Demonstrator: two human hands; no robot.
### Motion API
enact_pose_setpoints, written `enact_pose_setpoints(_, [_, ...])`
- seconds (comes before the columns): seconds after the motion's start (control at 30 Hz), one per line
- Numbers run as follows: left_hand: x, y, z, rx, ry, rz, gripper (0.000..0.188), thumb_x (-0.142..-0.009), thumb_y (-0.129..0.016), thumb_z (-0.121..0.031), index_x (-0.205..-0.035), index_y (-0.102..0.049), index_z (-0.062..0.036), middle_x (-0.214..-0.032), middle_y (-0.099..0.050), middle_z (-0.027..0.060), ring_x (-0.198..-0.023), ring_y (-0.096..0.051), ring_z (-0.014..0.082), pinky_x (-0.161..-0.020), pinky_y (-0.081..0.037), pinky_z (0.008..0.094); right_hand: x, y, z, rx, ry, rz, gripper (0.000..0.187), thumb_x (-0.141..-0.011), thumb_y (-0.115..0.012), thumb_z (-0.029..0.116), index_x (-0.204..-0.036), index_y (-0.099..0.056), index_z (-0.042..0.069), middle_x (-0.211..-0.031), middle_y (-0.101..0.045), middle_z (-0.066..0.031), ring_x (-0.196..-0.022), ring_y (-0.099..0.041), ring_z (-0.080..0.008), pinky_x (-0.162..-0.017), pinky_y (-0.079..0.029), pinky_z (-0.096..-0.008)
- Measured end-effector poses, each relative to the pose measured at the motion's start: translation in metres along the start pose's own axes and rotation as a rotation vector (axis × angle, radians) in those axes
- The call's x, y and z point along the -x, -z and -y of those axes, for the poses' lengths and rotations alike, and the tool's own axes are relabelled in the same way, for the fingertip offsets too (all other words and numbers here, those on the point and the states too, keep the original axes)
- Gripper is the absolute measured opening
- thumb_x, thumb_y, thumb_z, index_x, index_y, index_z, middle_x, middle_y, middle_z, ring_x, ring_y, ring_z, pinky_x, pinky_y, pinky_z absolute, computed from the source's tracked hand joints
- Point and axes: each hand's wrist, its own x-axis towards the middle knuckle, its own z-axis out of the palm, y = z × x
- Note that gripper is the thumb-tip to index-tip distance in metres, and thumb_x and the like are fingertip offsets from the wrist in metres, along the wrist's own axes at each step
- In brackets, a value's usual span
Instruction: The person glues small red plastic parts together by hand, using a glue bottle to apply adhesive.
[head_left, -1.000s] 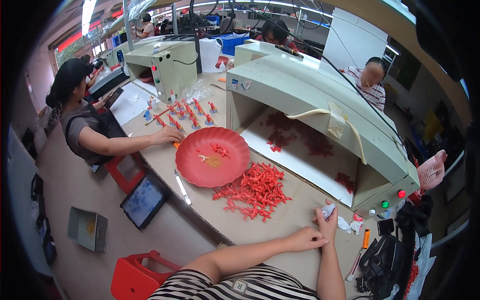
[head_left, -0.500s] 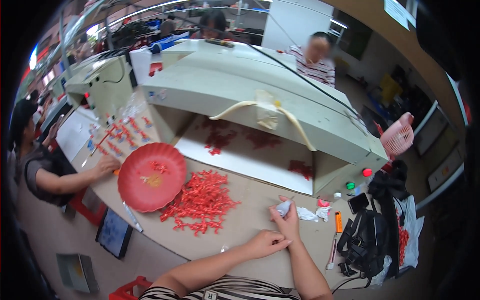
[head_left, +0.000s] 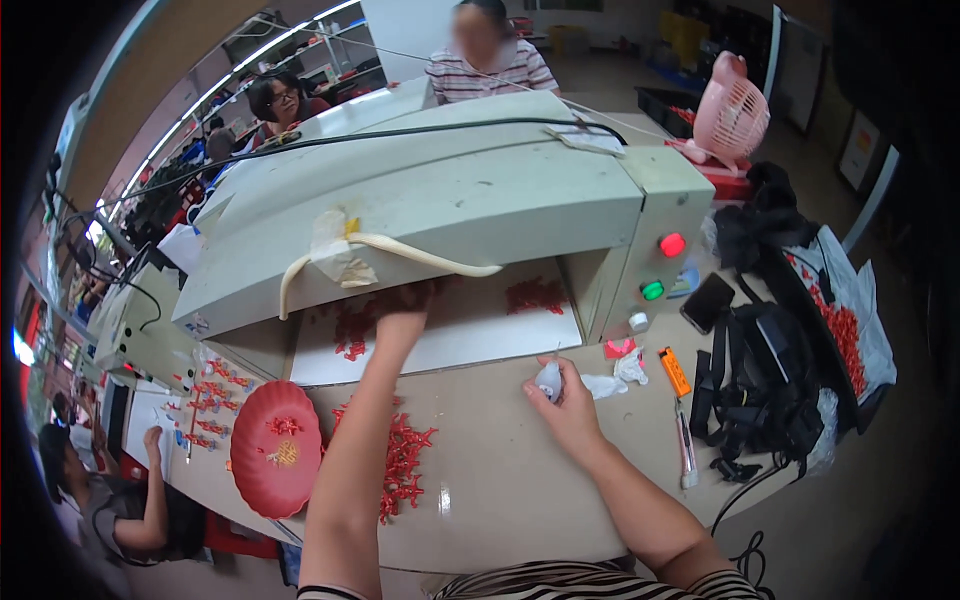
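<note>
My left hand reaches under the hood of a pale green-grey work booth, over small red pieces on a white board. Shadow and the hood's edge hide its fingers. My right hand rests on the table, wrapped round a small whitish squeeze bottle with a thin needle tip pointing up. A heap of small red plastic figures lies partly behind my left forearm. To its left, a red scalloped bowl contains a few red pieces and some small yellowish bits.
Right of my right hand lie crumpled white tissue, an orange lighter-shaped box, a brush, a phone and a black bag. A pink fan stands behind. Co-workers sit at the left and beyond the booth.
My left hand has left its place beside my right wrist and gone forward under the hood. The right hand still holds the bottle. The view has swung to the right.
</note>
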Motion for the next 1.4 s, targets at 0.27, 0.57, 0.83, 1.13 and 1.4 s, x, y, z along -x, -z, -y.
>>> enact_pose_setpoints(0.27, [-0.065,0.007,-0.037,0.427,-0.123,-0.124,0.045,-0.085,-0.045,-0.043,-0.115,-0.050,-0.0089,-0.117,-0.051,0.0113,-0.104,-0.050,0.0279,-0.094,-0.035,0.0370,-0.003,0.004,0.009,0.085,-0.001,0.016,0.039,-0.082,-0.061,0.018,-0.114,-0.043,0.003,-0.084,-0.059,-0.0036,-0.074,-0.054,-0.0093,-0.067,-0.044,-0.0239])
enact_pose_setpoints(0.57, [-0.065,-0.004,-0.056,0.524,-0.109,0.022,0.038,-0.086,-0.048,-0.036,-0.111,-0.053,-0.0079,-0.114,-0.053,0.0144,-0.108,-0.048,0.0288,-0.092,-0.036,0.0361,0.001,0.002,0.010,0.074,-0.032,0.027,0.039,-0.082,-0.060,0.019,-0.114,-0.042,0.006,-0.085,-0.062,-0.0108,-0.076,-0.060,-0.0193,-0.068,-0.047,-0.0300])
enact_pose_setpoints(0.83, [-0.019,0.035,-0.027,0.648,-0.447,0.388,0.026,-0.082,-0.055,-0.025,-0.100,-0.058,-0.0067,-0.107,-0.053,0.0152,-0.106,-0.045,0.0318,-0.092,-0.034,0.0386,0.001,0.005,0.006,0.083,-0.043,0.025,0.040,-0.081,-0.061,0.016,-0.115,-0.043,0.004,-0.083,-0.059,-0.0026,-0.072,-0.053,-0.0084,-0.065,-0.045,-0.0230])
enact_pose_setpoints(1.13, [-0.036,0.050,0.013,0.306,0.010,0.514,0.041,-0.085,-0.049,-0.033,-0.120,-0.047,-0.0110,-0.117,-0.049,0.0159,-0.105,-0.047,0.0317,-0.094,-0.033,0.0408,-0.004,0.004,0.007,0.090,-0.070,0.023,0.039,-0.082,-0.060,0.018,-0.114,-0.042,0.005,-0.080,-0.060,-0.0094,-0.068,-0.057,-0.0167,-0.064,-0.046,-0.0273])
enact_pose_setpoints(1.4, [-0.057,-0.002,0.049,0.439,0.006,-0.016,0.040,-0.086,-0.048,-0.030,-0.118,-0.048,-0.0052,-0.120,-0.048,0.0150,-0.113,-0.044,0.0290,-0.097,-0.033,0.0390,-0.002,0.001,0.013,0.065,-0.086,0.057,0.038,-0.082,-0.059,0.013,-0.115,-0.042,0.003,-0.084,-0.060,-0.0052,-0.074,-0.056,-0.0117,-0.067,-0.045,-0.0247])
